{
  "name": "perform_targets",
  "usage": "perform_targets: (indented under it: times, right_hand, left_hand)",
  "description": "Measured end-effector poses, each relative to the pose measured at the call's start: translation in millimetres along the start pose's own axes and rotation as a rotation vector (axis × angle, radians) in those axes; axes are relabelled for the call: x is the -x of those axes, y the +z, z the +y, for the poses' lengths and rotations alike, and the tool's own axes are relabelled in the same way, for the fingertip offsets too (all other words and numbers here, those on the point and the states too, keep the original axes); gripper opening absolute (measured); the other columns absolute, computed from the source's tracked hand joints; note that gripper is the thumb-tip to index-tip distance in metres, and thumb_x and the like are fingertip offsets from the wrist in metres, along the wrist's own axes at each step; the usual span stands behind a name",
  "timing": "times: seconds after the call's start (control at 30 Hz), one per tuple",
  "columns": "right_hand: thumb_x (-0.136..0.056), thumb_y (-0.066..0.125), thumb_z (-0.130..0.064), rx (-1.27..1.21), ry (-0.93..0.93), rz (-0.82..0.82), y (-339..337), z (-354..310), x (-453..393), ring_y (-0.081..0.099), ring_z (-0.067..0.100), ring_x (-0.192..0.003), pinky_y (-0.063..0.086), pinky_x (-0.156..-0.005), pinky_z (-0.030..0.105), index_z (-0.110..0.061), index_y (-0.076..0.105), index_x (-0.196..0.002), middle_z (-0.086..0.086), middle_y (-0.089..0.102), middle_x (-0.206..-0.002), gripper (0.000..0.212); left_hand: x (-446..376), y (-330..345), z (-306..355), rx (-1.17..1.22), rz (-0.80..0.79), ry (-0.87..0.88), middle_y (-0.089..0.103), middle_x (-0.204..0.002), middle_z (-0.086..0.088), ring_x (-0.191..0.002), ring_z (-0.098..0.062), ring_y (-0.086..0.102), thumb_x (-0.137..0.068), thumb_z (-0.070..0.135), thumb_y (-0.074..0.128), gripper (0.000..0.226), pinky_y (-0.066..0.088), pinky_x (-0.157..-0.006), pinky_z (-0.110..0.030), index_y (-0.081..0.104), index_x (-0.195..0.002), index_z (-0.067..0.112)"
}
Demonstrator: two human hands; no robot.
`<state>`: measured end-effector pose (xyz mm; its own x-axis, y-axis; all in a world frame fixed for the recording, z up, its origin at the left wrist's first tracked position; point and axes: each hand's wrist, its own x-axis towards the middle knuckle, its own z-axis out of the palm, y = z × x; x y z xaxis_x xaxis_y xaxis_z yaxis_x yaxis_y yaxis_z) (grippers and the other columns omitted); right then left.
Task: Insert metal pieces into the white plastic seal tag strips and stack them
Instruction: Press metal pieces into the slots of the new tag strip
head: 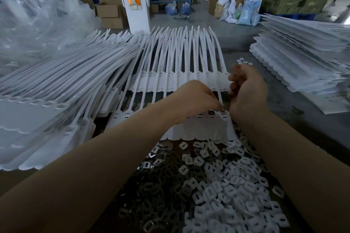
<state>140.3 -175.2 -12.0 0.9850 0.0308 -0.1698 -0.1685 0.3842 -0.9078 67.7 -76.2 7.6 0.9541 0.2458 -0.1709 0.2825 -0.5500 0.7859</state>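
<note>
White plastic seal tag strip [200, 125] lying flat at bench centre, tails fanned away, sockets in a row just under both hands. Left hand [197, 98] pinching something tiny at the rightmost socket [223, 113], presumably a metal piece, too small to confirm. Right hand [246, 91] curled loosely beside; contents impossible to tell. Risk: insert cocked or dropped into loose metal pieces [151, 185] and white caps [236, 181] below.

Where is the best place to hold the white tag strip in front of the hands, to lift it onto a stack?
Probably the tag strip at its flat scalloped near edge, coming from the near side: that edge lies free, while the long tails fan away at the far side.
</note>
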Motion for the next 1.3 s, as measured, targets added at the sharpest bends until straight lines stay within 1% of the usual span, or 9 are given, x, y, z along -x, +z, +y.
perform_targets:
  times: [0.07, 0.13, 0.23, 0.73, 0.83, 0.97, 1.1, 1.2, 1.3]
  right_hand:
    - [-0.091, 0.056, -0.026, -0.01, -0.006, -0.004, 0.3, -0.3, -1.4, 0.039, 0.009, -0.061, 0.035, -0.063, 0.026, -0.022, 0.069, -0.076, -0.008, 0.054, -0.063, 0.021]
    - [-0.091, 0.055, -0.025, -0.012, -0.019, -0.007, 0.8, -0.2, -1.8, 0.039, 0.009, -0.06, 0.035, -0.063, 0.025, -0.021, 0.069, -0.075, -0.008, 0.054, -0.062, 0.021]
    - [-0.092, 0.055, -0.025, -0.008, -0.033, -0.023, 0.6, -0.1, -2.1, 0.039, 0.009, -0.061, 0.035, -0.063, 0.025, -0.021, 0.068, -0.076, -0.007, 0.054, -0.063, 0.021]
    - [-0.091, 0.057, -0.025, 0.04, -0.069, -0.036, 0.8, 1.8, -2.1, 0.042, 0.01, -0.067, 0.036, -0.07, 0.029, -0.021, 0.07, -0.08, -0.009, 0.056, -0.062, 0.018]
    - [-0.09, 0.057, -0.028, 0.05, -0.052, -0.038, 1.2, 2.3, -1.9, 0.043, 0.01, -0.069, 0.037, -0.076, 0.032, -0.022, 0.071, -0.081, -0.009, 0.057, -0.065, 0.017]
    - [-0.09, 0.057, -0.026, 0.056, -0.066, -0.036, 0.7, 2.9, -1.4, 0.043, 0.01, -0.07, 0.037, -0.075, 0.031, -0.021, 0.071, -0.083, -0.009, 0.057, -0.065, 0.017]
    - [-0.09, 0.057, -0.025, 0.069, -0.081, -0.03, 0.3, 3.2, -0.6, 0.044, 0.01, -0.072, 0.038, -0.074, 0.031, -0.021, 0.071, -0.084, -0.008, 0.058, -0.066, 0.016]
    - [-0.089, 0.058, -0.026, 0.076, -0.074, -0.028, 0.6, 2.8, -0.1, 0.044, 0.012, -0.074, 0.038, -0.075, 0.032, -0.022, 0.071, -0.082, -0.009, 0.058, -0.066, 0.016]
    - [-0.089, 0.058, -0.026, 0.073, -0.07, -0.029, 0.7, 3.3, -0.4, 0.045, 0.011, -0.073, 0.039, -0.077, 0.033, -0.022, 0.071, -0.082, -0.009, 0.058, -0.066, 0.016]
  left_hand:
    - [-2.5, 5.8, 1.9, -0.032, 0.008, -0.002, 0.069, -0.078, -0.001, -0.071, -0.013, 0.062, -0.074, 0.031, 0.081, 0.018, 0.052, -0.059, -0.022, 0.076, -0.081, 0.015]
    - [-3.7, 10.4, 3.7, -0.067, 0.018, -0.013, 0.072, -0.086, -0.007, -0.081, -0.02, 0.066, -0.073, 0.033, 0.079, 0.026, 0.058, -0.08, -0.037, 0.076, -0.086, 0.011]
    - [-4.4, 14.7, 7.1, -0.13, 0.033, -0.02, 0.073, -0.089, -0.007, -0.087, -0.023, 0.066, -0.072, 0.037, 0.077, 0.03, 0.051, -0.093, -0.046, 0.076, -0.088, 0.011]
    - [-9.3, 15.9, 12.3, -0.292, 0.031, -0.053, 0.07, -0.094, -0.002, -0.092, -0.021, 0.064, -0.081, 0.038, 0.072, 0.031, 0.043, -0.103, -0.046, 0.07, -0.1, 0.014]
    - [-9.8, 15.6, 8.4, -0.389, 0.087, -0.02, 0.07, -0.098, 0.004, -0.095, -0.017, 0.061, -0.08, 0.048, 0.073, 0.035, 0.032, -0.108, -0.048, 0.071, -0.101, 0.02]
    - [-7.9, 14.3, 0.7, -0.362, 0.108, 0.026, 0.071, -0.091, 0.006, -0.091, -0.016, 0.063, -0.078, 0.053, 0.074, 0.034, 0.037, -0.106, -0.048, 0.074, -0.093, 0.022]
    - [-3.8, 10.1, -1.6, -0.342, 0.116, 0.069, 0.071, -0.086, 0.008, -0.092, -0.013, 0.061, -0.082, 0.049, 0.071, 0.024, 0.026, -0.112, -0.051, 0.077, -0.09, 0.027]
    - [0.2, 5.2, -0.4, -0.371, 0.117, 0.111, 0.072, -0.089, 0.011, -0.093, -0.013, 0.062, -0.086, 0.043, 0.069, 0.016, 0.027, -0.112, -0.05, 0.077, -0.093, 0.031]
    - [6.6, 2.9, -1.2, -0.479, 0.133, 0.239, 0.069, -0.092, 0.015, -0.097, -0.011, 0.06, -0.089, 0.04, 0.065, 0.011, 0.023, -0.11, -0.044, 0.074, -0.094, 0.039]
